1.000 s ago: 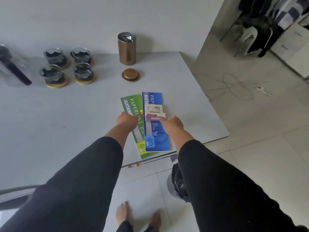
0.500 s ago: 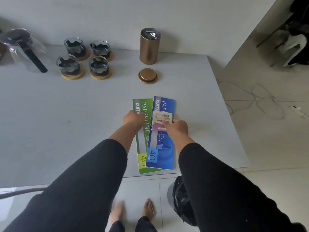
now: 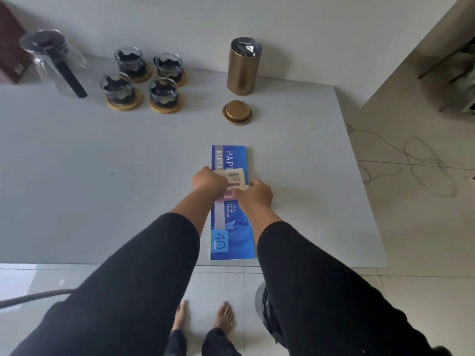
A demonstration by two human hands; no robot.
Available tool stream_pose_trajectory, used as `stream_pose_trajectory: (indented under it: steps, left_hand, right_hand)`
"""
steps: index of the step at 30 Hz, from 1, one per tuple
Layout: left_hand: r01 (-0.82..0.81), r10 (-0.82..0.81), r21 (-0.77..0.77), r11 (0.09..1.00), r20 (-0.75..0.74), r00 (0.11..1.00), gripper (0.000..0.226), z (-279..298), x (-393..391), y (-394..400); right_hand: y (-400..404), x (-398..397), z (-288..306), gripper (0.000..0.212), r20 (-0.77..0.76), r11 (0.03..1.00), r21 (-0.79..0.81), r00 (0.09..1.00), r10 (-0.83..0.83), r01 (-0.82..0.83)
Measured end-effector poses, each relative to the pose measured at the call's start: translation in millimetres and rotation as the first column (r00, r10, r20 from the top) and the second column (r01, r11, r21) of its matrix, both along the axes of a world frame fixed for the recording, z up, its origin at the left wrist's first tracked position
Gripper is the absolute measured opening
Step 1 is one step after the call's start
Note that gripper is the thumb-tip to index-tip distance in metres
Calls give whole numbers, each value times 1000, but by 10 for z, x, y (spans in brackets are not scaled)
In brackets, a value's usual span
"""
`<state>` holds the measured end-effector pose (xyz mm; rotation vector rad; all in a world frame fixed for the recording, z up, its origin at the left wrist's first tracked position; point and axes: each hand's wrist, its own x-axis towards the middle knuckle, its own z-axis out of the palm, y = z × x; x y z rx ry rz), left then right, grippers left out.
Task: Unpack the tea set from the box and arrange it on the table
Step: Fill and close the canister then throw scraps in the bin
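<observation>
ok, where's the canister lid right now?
In the head view the round gold lid lies flat on the table, just in front of the gold canister, right of the four glass cups.
</observation>
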<state>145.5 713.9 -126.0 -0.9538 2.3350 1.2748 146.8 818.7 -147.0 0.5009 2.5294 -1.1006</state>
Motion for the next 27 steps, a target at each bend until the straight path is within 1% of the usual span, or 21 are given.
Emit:
stream_pose_trajectory:
  steps: [2, 4, 9, 13, 16, 19, 23, 27]
  left_hand:
    - [44, -42, -55, 998, 41, 998, 11, 2, 26, 52]
    - [78, -74, -77, 994, 55, 996, 10, -1, 44, 85]
    - [8, -9, 14, 1000, 61, 998, 18, -35, 46, 43]
    - [-31, 27, 81, 996, 61, 998, 21, -57, 34, -2]
    - [-25, 18, 127, 992, 60, 998, 23, -34, -45, -8]
    - [26, -34, 142, 990, 53, 998, 19, 38, -188, 36]
    - [53, -61, 205, 977, 29, 998, 27, 156, -482, 205]
    - [72, -86, 263, 962, 41, 995, 25, 177, -809, 445]
  right_hand:
    - [-22, 18, 30, 40, 53, 999, -5, 998, -33, 33]
    - [-33, 34, 49, 38, 78, 999, -12, 996, -49, 50]
    - [-29, 15, 50, 31, 149, 993, -12, 982, -114, 117]
    - [-32, -4, 91, 30, 196, 983, -53, 967, -164, 178]
    - [-9, -30, 127, 31, 209, 969, -61, 952, -223, 241]
    - [48, -104, 151, 33, 217, 948, -82, 934, -284, 307]
    - [229, -376, 225, 31, 169, 923, -111, 922, -347, 368]
    - [492, -727, 288, 27, 147, 914, -87, 913, -381, 396]
